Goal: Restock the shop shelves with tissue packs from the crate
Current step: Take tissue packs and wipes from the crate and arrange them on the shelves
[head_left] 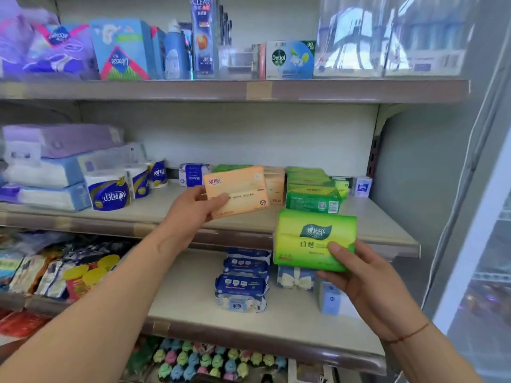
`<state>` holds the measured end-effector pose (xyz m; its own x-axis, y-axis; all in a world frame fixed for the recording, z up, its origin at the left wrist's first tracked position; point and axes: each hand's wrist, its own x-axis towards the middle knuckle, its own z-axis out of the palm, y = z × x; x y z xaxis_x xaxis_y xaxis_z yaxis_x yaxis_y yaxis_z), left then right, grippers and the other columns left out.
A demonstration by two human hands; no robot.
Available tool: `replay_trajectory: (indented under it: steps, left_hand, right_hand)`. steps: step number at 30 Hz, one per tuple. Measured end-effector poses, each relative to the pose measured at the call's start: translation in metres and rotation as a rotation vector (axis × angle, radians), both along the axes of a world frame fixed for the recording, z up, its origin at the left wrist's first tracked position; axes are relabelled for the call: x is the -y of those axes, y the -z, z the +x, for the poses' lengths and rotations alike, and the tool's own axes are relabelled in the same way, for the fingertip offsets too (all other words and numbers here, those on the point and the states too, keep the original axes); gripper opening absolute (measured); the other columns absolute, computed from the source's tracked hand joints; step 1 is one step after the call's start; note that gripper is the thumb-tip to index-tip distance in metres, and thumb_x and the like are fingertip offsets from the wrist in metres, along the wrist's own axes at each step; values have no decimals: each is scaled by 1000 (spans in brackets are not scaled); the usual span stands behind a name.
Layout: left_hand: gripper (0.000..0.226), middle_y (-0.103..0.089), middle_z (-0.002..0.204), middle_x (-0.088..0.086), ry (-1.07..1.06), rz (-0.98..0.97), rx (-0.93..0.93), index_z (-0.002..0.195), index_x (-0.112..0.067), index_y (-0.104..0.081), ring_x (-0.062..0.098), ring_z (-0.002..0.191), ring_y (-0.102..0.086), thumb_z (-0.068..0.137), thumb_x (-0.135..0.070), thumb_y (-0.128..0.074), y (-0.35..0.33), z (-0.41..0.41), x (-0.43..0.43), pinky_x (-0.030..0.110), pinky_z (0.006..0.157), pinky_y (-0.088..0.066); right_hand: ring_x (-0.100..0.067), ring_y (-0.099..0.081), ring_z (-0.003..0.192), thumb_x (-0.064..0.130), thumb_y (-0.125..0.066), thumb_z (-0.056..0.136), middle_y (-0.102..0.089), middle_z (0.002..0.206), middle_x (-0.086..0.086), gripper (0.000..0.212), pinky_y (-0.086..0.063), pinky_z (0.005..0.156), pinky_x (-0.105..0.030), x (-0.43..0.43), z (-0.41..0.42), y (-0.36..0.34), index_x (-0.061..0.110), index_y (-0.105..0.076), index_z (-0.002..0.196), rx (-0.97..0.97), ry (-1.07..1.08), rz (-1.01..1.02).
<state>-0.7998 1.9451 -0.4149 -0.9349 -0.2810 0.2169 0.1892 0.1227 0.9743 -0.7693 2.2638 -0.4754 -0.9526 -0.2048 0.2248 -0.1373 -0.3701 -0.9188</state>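
Left hand grips flat orange plastic-wrapped tissue pack, long axis left-right, just near-left of matching orange stack. Right hand grips green tissue pack, near of green stack. Left closer.

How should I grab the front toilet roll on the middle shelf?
Grip the roll round its curved side, coming from the front and right. It stands upright near the shelf edge. White packs crowd its left and another roll sits behind, so those sides look blocked.
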Motion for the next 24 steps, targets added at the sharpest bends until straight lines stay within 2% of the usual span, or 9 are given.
replay_trajectory:
  steps: [4,13,18,24]
  left_hand:
    - [35,-74,117,-1,-33,-199,77,119,-18,-67,20,107,-69,86,-17,-80,-1,-66,5,46,103,-54]
    - [36,-71,124,7,-3,-526,187,124,-11,-68,25,111,-66,90,-18,-77,6,-182,-5,40,102,-53]
    - [41,-68,131,7,-1,-660,201,131,-13,-65,27,116,-64,93,-27,-73,18,-212,-6,43,104,-52]
    - [33,-71,123,8,-6,-776,200,123,-14,-69,27,109,-67,95,-31,-69,26,-228,-7,43,98,-55]
  right_hand:
    - [-26,-72,110,10,-57,99,-74,124,-9,32,-62,81,-31,11,-9,-17,11,-66,129,-24,-29,25]
    - [-27,-71,114,9,-55,99,-73,126,-7,34,-61,86,-32,25,-39,-24,13,-65,132,-79,-38,62]
    - [-26,-71,113,9,-54,99,-73,126,-6,35,-61,86,-32,30,-54,-16,13,-64,133,-69,-26,69]
    - [-26,-71,113,9,-54,100,-73,125,-6,34,-61,88,-35,35,-63,-12,14,-63,133,-61,-5,74]
